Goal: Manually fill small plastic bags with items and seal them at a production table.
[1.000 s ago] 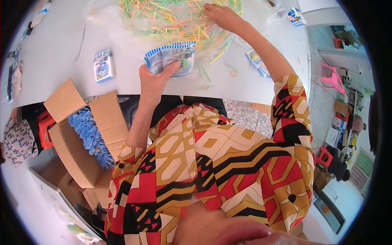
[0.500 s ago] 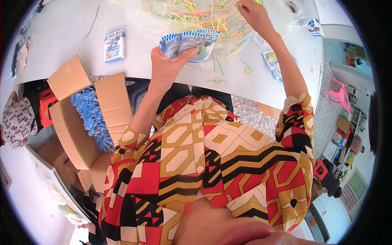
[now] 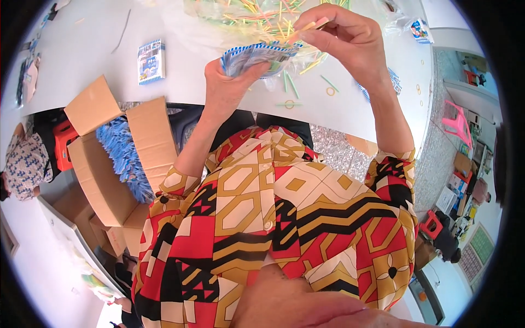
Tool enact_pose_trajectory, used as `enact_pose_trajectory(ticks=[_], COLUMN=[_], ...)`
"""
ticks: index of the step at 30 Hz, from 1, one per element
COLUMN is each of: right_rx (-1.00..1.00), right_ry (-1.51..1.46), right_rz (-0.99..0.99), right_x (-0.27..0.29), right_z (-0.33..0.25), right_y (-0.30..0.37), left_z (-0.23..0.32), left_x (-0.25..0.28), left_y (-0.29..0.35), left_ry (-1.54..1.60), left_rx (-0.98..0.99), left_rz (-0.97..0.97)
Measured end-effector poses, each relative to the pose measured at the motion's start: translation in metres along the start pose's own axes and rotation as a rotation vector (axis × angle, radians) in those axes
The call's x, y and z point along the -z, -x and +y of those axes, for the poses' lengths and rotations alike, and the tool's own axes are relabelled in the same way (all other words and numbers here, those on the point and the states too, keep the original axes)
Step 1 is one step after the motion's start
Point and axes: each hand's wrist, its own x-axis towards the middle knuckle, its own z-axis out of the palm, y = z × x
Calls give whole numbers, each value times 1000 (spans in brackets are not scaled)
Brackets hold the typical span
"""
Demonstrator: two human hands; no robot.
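Observation:
My left hand (image 3: pixel 225 90) grips a fanned bundle of blue-and-white packets (image 3: pixel 252 59) above the table, its thumb pressed across the front. Close to the bundle's right end, my right hand (image 3: pixel 358 46) pinches thin orange-pink sticks (image 3: pixel 307 28), which look like short straws. Their tips reach the packets' upper edge; whether they go inside one I cannot tell. Beyond both hands, a loose pile of yellow, green and red sticks (image 3: pixel 261 17) lies on clear plastic. Several green sticks (image 3: pixel 293 86) are scattered on the table nearer to me.
A blue-and-white packet stack (image 3: pixel 151 63) lies left on the white table (image 3: pixel 183 65). More packets (image 3: pixel 395 81) show beside my right forearm. Rubber bands (image 3: pixel 330 91) dot the surface. Below left, an open cardboard box (image 3: pixel 98 177) holds blue packets (image 3: pixel 121 158). A person (image 3: pixel 28 164) is at far left.
My right hand has come down from the stick pile toward the packets, bringing orange-pink sticks in its fingertips. My left hand and the bundle have shifted slightly right and tilted.

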Motion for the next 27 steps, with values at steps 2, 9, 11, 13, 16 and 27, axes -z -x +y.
enact_pose_trajectory(ticks=[2,9,11,13,16,27], right_rx=[-24,133,141,200,183,14], right_ry=[174,373,394,320,154,112], right_rz=[-71,-225,-210,-128,-12,94], right_x=[1,-2,-8,-17,-26,-5], right_z=[1,28,25,9,-3,59], right_y=[-1,1,0,-6,-8,25], left_z=[4,1,1,1,1,5], left_x=[0,3,3,2,4,-5], left_y=[2,2,3,3,2,-2], left_ry=[-5,-22,-13,24,101,249], left_rx=[-15,-22,-3,-12,-14,22], left_rz=[-10,-45,-52,-41,-10,-52])
